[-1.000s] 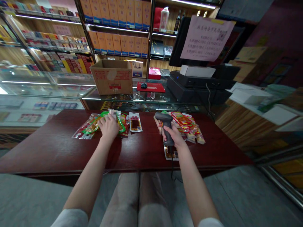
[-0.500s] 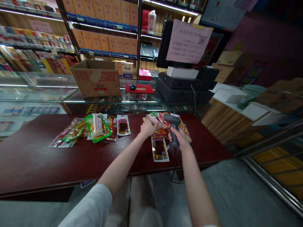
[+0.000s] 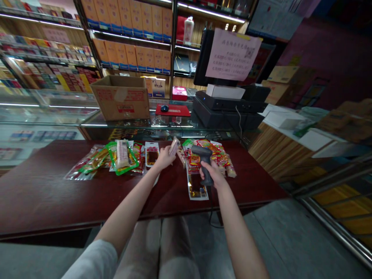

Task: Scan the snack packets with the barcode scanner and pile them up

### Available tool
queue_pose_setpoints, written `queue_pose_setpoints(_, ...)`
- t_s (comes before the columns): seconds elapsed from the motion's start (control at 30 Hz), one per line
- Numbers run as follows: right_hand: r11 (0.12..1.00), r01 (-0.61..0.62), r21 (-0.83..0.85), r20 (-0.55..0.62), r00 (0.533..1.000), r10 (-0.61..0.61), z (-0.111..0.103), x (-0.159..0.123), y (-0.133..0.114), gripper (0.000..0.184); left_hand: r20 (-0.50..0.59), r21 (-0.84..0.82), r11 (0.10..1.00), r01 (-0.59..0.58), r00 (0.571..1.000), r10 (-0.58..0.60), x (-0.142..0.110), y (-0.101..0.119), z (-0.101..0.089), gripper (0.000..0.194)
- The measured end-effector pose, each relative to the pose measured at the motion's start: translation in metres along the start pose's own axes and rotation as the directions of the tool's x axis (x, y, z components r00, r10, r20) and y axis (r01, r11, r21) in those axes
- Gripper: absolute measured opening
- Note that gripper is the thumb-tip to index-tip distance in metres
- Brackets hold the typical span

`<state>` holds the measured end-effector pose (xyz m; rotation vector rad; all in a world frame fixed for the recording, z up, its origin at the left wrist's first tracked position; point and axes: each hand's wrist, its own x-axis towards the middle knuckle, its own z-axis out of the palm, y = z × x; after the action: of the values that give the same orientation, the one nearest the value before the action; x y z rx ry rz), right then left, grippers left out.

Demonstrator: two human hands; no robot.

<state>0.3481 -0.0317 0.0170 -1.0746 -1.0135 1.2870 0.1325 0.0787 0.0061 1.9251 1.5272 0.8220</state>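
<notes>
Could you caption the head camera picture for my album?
Left hand holds a pale packet, right hand a grey scanner, over a dark red table bearing colourful packs.

1. Scanner [image 3: 202, 151]: dark grey.
2. Held packet [image 3: 174, 147]: pale pinkish-white.
3. Flat pouch [image 3: 196, 190]: white border, amber-brown middle.
4. Table [image 3: 72, 203]: dark reddish brown.
5. Carton [image 3: 126, 102]: brown, red print.
6. Paper sign [image 3: 232, 56]: pale pink, dark lettering.
7. Shelf boxes [image 3: 136, 17]: orange, blue bases.
</notes>
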Motion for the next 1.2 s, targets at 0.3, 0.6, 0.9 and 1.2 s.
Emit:
queue_pose_setpoints(0.3, 0.999, -0.01, 0.042, 0.191, 0.982, 0.002, 0.091, 0.019, 0.024, 0.039, -0.033, -0.431, 0.902, 0.009, 0.999, -0.026, -0.057, -0.052, -0.08, 0.051)
queue_pose_setpoints(0.6, 0.998, -0.02, 0.052, 0.265, 0.964, 0.006, 0.137, 0.027, 0.027, 0.038, -0.142, -0.049, 0.999, 0.004, 0.99, -0.011, -0.074, -0.07, -0.113, 0.049)
queue_pose_setpoints(0.9, 0.996, 0.062, 0.056, 0.177, 0.982, -0.071, 0.095, 0.013, 0.001, 0.035, -0.32, 0.655, 0.729, 0.198, 0.947, 0.03, -0.083, -0.051, -0.1, 0.055)
queue_pose_setpoints(1.2, 0.997, 0.042, 0.06, -0.053, 0.998, -0.038, 0.019, -0.003, -0.017, 0.044, -0.12, 0.685, 0.724, -0.081, 0.967, 0.223, -0.064, -0.003, -0.026, 0.047)
